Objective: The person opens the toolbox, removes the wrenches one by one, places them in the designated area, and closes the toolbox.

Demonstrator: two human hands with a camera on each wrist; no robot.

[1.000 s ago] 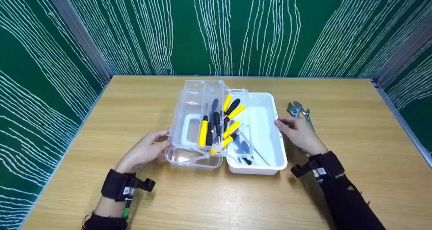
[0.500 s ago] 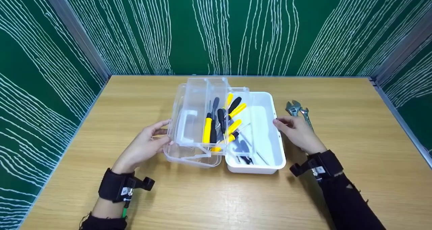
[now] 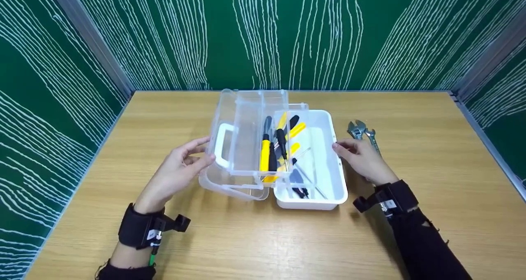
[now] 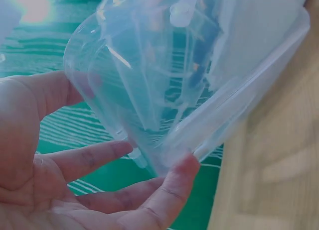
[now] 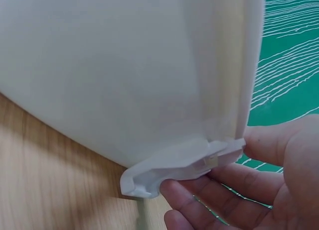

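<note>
A toolbox stands unfolded, its white base (image 3: 325, 165) on the right and its clear lid (image 3: 224, 142), with a white handle (image 3: 219, 146), tilted up on the left. My left hand (image 3: 174, 171) holds the lid's outer edge, thumb and fingers on either side of it in the left wrist view. Yellow-and-black screwdrivers (image 3: 265, 152) lie in the clear tray (image 3: 250, 126) between lid and base; more tools show beneath and in the base. My right hand (image 3: 365, 156) pinches the base's right rim, fingers under the white latch (image 5: 184, 163) in the right wrist view.
Beyond my right hand lie an adjustable wrench (image 3: 356, 128) and a smaller wrench (image 3: 371, 136) on the wooden table (image 3: 263, 247). Green panels with white wavy lines (image 3: 254, 37) rise behind the table and at both sides.
My left hand has raised the lid and moved slightly right and up. The clear tray with screwdrivers has shifted right, further over the base. My right hand has stayed at the rim.
</note>
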